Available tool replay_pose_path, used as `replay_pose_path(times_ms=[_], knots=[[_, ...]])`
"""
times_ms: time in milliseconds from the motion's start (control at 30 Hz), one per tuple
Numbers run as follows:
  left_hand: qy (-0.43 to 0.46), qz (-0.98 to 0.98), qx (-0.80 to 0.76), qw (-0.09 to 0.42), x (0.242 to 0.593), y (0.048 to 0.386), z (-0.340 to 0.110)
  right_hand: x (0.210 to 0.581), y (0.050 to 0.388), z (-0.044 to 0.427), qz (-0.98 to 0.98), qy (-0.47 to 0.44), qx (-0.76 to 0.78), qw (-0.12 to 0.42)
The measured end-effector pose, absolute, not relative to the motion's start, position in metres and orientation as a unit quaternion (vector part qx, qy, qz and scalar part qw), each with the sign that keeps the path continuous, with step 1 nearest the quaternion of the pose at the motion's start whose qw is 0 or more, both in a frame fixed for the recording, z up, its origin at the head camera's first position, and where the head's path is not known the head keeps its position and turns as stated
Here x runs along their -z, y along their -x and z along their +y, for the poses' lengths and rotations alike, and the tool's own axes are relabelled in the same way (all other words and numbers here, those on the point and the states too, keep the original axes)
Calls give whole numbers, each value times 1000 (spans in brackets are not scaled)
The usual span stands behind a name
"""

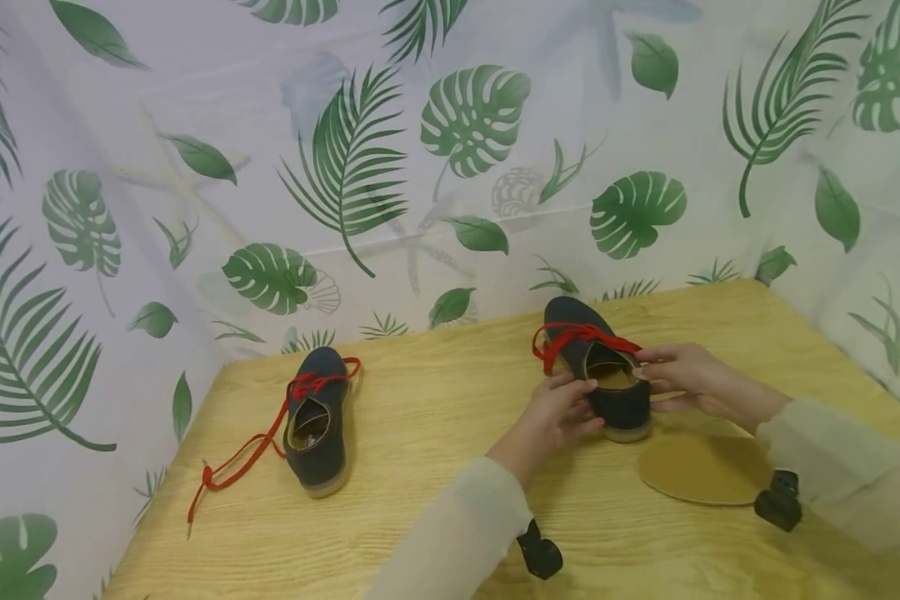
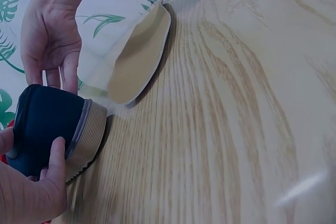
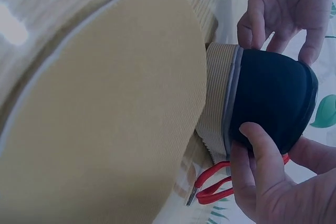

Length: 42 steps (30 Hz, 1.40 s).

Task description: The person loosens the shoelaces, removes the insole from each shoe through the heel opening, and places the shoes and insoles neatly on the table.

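A dark navy shoe [image 1: 619,410] with red laces [image 1: 581,333] stands on the table, its heel toward me. On its left side my left hand [image 1: 557,414] grips the collar near the heel. From the other side my right hand [image 1: 682,379] holds the shoe's opening, fingertips at the rim. The shoe's heel [image 2: 47,127] and ribbed sole edge show close up in the left wrist view. A tan insole [image 1: 708,468] lies on the table just right of the heel, and it looms large in the right wrist view.
A matching navy shoe [image 1: 319,454] stands farther left, its red lace [image 1: 243,462] trailing over the wooden table [image 1: 420,500]. Leaf-printed cloth [image 1: 450,208] rises behind the table and at both sides.
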<state>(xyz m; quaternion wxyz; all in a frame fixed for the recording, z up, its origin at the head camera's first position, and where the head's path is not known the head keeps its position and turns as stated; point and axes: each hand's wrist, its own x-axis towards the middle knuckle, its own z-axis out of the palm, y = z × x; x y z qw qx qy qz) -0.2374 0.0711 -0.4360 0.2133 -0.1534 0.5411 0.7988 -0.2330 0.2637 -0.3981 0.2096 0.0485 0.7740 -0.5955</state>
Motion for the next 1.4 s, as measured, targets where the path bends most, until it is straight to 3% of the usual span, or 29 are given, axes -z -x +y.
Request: replay_pose_path(times_ms=[533,967,1400], knots=[[155,519,-819,190,435,223,42,392,238,234,788,-30,573,223],[211,515,-822,122,433,202,42,393,238,220,790,-19,567,231],[228,493,-838,57,429,176,48,397,217,213,645,-90,710,268]])
